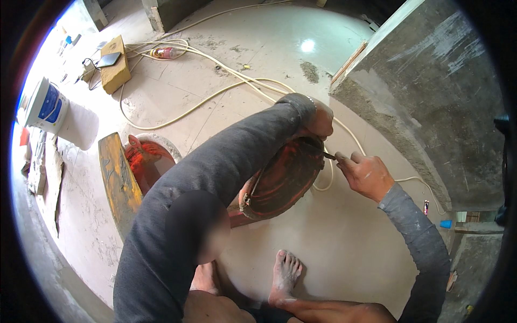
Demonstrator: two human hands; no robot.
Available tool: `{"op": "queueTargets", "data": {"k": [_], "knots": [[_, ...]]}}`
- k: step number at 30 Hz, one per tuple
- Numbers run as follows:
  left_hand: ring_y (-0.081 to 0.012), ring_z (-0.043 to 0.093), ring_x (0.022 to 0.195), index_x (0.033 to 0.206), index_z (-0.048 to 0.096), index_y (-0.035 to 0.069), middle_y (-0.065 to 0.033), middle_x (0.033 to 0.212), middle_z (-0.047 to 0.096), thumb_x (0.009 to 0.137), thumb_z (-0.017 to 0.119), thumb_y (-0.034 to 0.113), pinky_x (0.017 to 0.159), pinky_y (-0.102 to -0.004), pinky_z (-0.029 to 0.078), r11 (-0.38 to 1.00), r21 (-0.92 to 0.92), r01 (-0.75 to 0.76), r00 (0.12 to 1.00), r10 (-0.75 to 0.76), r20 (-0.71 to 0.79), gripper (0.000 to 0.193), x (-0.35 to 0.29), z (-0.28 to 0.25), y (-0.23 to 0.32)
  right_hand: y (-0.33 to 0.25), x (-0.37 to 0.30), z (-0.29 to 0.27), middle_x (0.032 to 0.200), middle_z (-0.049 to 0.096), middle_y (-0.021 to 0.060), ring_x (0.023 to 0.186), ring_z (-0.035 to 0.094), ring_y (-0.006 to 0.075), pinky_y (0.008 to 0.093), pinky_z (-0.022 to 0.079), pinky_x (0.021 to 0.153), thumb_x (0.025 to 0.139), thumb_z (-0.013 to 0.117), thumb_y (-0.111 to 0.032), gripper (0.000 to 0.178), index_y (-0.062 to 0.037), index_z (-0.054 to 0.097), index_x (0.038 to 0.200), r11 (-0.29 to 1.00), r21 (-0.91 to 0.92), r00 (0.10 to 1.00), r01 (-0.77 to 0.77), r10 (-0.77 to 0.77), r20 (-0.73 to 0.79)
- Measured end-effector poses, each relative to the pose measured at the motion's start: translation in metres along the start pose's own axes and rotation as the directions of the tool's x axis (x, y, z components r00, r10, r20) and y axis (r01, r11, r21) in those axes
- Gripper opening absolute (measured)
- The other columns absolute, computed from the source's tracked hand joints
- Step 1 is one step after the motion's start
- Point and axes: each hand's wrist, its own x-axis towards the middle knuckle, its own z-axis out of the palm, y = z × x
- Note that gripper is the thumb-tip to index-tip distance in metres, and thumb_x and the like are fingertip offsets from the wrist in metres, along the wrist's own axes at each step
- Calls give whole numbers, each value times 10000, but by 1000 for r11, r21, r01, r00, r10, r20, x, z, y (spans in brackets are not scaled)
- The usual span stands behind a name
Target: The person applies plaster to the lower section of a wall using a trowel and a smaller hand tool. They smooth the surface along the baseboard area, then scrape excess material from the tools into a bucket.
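A mortar-stained red bucket (285,180) is tilted over in front of me, its dirty inside facing me. My left hand (321,121) is closed at the bucket's far rim; the gripping fingers are partly hidden. At the right of the rim, my right hand (367,173) pinches the thin dark handle of a tool (328,156). The tool's other end reaches into the bucket's mouth, and its kind cannot be made out. My left forearm crosses over the near left side of the bucket.
Left of my arm are a second red container (148,161) and a stained yellowish board (116,180). A white bucket (51,107) stands farther left. Pale hose (215,102) loops across the floor beside a yellow block (116,67). A concrete wall (436,102) rises at the right.
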Motion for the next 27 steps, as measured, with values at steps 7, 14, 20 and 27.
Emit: {"op": "queueTargets", "data": {"k": [7,14,20,27], "knots": [[-341,686,715,867,727,-80,-241,792,708,809,567,221,693,-467,530,999,23,35,999,-35,-14,346,7,1,8,-5,-19,4,720,560,141,587,629,350,472,510,520,992,598,-233,267,-118,678,1220,996,16,991,-93,94,-91],[-349,690,721,865,727,-91,-253,807,709,800,596,225,694,-471,535,999,-15,32,999,-31,29,349,-4,-6,18,-6,-41,36,755,599,179,628,633,395,491,524,569,987,598,-215,278,-62,673,1206,954,243,976,-176,202,-85],[-355,706,772,866,719,-98,-272,831,706,795,617,241,720,-465,546,986,155,-64,996,72,-47,361,6,0,10,-18,-53,55,762,609,206,659,634,420,503,526,608,962,620,-171,223,-26,700,1111,877,393,958,-276,283,41],[-371,697,767,855,718,-98,-297,859,698,807,623,239,733,-466,541,996,76,-39,994,46,-96,354,11,2,3,-9,-45,51,765,619,205,663,636,416,504,527,627,958,624,-153,209,-20,698,1101,903,366,967,-223,254,-37]]}}
